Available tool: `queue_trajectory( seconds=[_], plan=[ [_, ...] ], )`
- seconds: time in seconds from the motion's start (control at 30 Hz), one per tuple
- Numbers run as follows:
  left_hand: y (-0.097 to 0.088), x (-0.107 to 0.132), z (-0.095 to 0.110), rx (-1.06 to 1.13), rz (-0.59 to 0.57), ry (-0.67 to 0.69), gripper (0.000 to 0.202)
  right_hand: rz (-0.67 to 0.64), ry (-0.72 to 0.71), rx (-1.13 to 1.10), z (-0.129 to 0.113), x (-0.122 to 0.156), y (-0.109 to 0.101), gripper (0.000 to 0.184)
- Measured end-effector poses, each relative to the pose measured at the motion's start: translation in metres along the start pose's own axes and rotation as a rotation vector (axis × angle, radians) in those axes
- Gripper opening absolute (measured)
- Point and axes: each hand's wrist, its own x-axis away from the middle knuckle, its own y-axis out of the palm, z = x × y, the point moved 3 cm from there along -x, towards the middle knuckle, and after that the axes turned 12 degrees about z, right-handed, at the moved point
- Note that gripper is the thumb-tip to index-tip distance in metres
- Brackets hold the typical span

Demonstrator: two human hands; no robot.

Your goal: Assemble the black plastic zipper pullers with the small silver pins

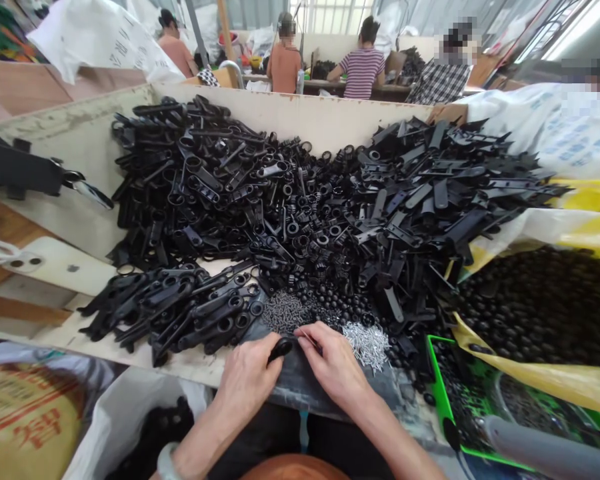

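My left hand [253, 367] is closed around a black plastic part with a rounded end [280, 349]. Close beside it, my right hand [333, 360] pinches with thumb and forefinger; something thin and dark shows at its fingers, too small to name. Just beyond my fingertips is a heap of small dark grey pieces [283, 312], perhaps springs or screws. Shiny silver pins [367, 343] are piled to the right of my right hand. Black balls [347, 305] are spread behind these heaps. Left of my left hand, long black handle-like parts with ring ends [180, 303] lie in a row.
A shallow wooden bin [325, 120] holds large mounds of black ringed parts [205, 173] and flat black pieces [430, 180]. At right stand a sack of black balls [540, 300] and a green tray [437, 380]. A white sack [110, 413] sits lower left. Several people work behind.
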Motion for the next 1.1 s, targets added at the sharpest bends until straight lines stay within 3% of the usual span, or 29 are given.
queue_trajectory(
  seconds=[0.23, 0.37, 0.5, 0.6, 0.7, 0.8, 0.93, 1.1],
  plan=[
    [-0.01, 0.014, -0.015, 0.174, 0.153, -0.168, 0.013, -0.075, -0.073, 0.062, -0.005, -0.004, 0.003, 0.029],
    [-0.01, 0.015, -0.019, 0.245, 0.262, -0.231, 0.012, -0.018, -0.065, 0.044, -0.003, -0.001, -0.002, 0.028],
    [-0.011, 0.017, -0.023, 0.311, 0.323, -0.291, 0.012, -0.039, -0.125, 0.224, -0.015, -0.006, 0.019, 0.031],
    [-0.012, 0.024, -0.026, 0.345, 0.331, -0.294, 0.013, -0.094, -0.191, 0.372, -0.023, -0.006, 0.036, 0.029],
    [-0.012, 0.032, -0.03, 0.381, 0.333, -0.291, 0.012, -0.152, -0.277, 0.36, -0.024, 0.001, 0.039, 0.026],
    [-0.009, 0.037, -0.031, 0.365, 0.323, -0.304, 0.014, -0.125, -0.278, 0.254, -0.014, 0.012, 0.023, 0.025],
    [-0.005, 0.038, -0.029, 0.308, 0.264, -0.326, 0.014, 0.011, -0.169, 0.137, 0.001, 0.022, -0.003, 0.024],
    [-0.001, 0.029, -0.017, 0.25, 0.137, -0.226, 0.018, 0.054, -0.11, 0.12, 0.003, 0.024, -0.008, 0.019]
  ],
)
